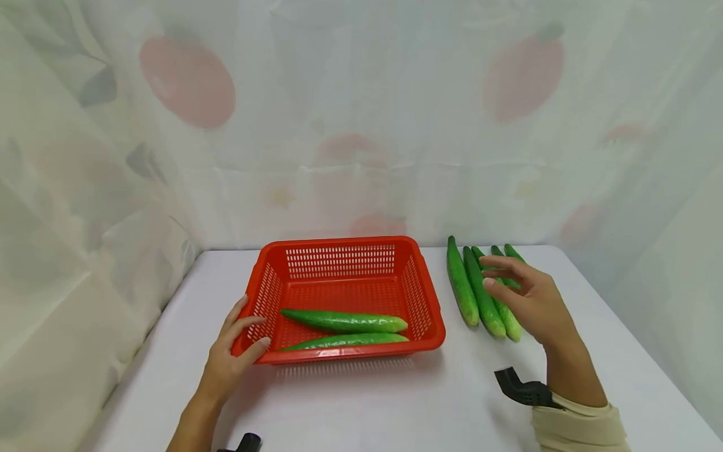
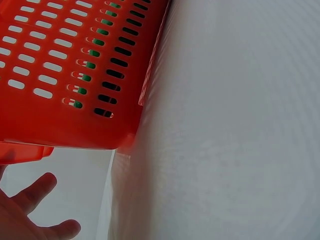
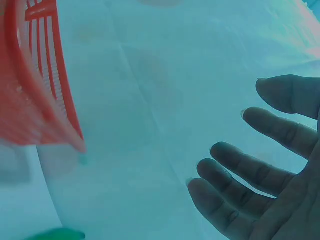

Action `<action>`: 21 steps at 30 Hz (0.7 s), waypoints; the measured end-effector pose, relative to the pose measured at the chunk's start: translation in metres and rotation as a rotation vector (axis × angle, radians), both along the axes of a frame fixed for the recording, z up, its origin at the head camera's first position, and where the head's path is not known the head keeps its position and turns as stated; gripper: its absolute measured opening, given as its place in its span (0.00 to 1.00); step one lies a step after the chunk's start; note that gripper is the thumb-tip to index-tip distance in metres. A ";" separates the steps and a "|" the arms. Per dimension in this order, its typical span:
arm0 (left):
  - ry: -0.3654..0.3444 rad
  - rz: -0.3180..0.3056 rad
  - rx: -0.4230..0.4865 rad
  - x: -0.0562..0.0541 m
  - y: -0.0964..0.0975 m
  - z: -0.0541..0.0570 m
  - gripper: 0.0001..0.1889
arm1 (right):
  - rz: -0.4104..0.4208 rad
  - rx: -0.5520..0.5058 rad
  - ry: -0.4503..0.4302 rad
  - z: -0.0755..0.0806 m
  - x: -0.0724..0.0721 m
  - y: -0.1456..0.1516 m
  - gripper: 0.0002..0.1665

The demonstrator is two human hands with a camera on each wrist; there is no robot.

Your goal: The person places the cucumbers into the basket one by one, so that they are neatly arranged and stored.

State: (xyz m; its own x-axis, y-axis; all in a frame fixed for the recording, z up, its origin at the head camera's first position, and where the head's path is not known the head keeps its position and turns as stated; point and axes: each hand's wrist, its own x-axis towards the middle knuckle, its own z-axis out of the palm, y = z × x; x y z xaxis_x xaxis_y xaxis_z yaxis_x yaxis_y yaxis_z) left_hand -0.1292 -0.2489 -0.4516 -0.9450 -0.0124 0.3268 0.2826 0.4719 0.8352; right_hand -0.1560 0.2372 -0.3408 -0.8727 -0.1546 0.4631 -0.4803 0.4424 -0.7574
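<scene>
A red plastic basket [image 1: 339, 355] with slotted sides sits on the table. Two green cucumbers [image 1: 350, 322] lie crosswise inside it, toward the front. My left hand [image 1: 226, 364] holds the basket's front left corner, thumb and a finger over the rim. In the left wrist view, two of its fingers [image 2: 37, 192] spread outside the slotted wall. To the basket's right, several more cucumbers [image 1: 463, 282] lie side by side, pointing away from me. Above them is my right hand [image 1: 533, 301], fingers loosely bent and holding nothing; it partly hides some of them.
The white table [image 1: 395, 408] carries everything. A pale curtain with faded fruit prints [image 1: 350, 125] hangs behind it, and more sheeting [image 1: 73, 251] runs along the left. Black wrist mounts [image 1: 522, 389] are worn on both arms.
</scene>
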 end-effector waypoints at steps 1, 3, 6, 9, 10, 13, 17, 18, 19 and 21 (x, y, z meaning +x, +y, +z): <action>-0.002 -0.001 0.003 0.000 0.000 0.001 0.18 | -0.011 0.003 0.002 -0.001 0.000 0.003 0.21; -0.009 -0.004 0.008 0.000 0.000 0.001 0.18 | -0.034 0.007 0.004 -0.003 0.000 0.009 0.22; -0.015 -0.002 0.012 0.001 -0.001 0.002 0.18 | -0.070 0.007 0.001 -0.008 -0.001 0.018 0.22; -0.022 0.002 0.010 0.001 0.000 0.002 0.18 | -0.119 0.003 -0.005 -0.014 0.000 0.030 0.22; -0.022 0.003 0.009 0.001 0.001 0.002 0.18 | -0.136 0.004 -0.009 -0.016 0.000 0.035 0.22; -0.021 0.000 0.013 0.001 0.001 0.002 0.18 | -0.191 -0.001 -0.017 -0.022 0.002 0.047 0.22; -0.011 -0.011 0.029 -0.001 0.000 0.002 0.18 | -0.284 -0.005 -0.028 -0.030 0.001 0.060 0.22; -0.009 -0.015 0.034 -0.001 0.000 0.002 0.18 | -0.305 -0.014 -0.025 -0.032 0.000 0.064 0.22; -0.008 -0.015 0.037 -0.001 -0.001 0.002 0.18 | -0.334 -0.021 -0.033 -0.034 -0.001 0.067 0.22; -0.008 -0.020 0.039 0.000 -0.001 0.002 0.18 | -0.407 -0.036 -0.053 -0.039 -0.004 0.072 0.22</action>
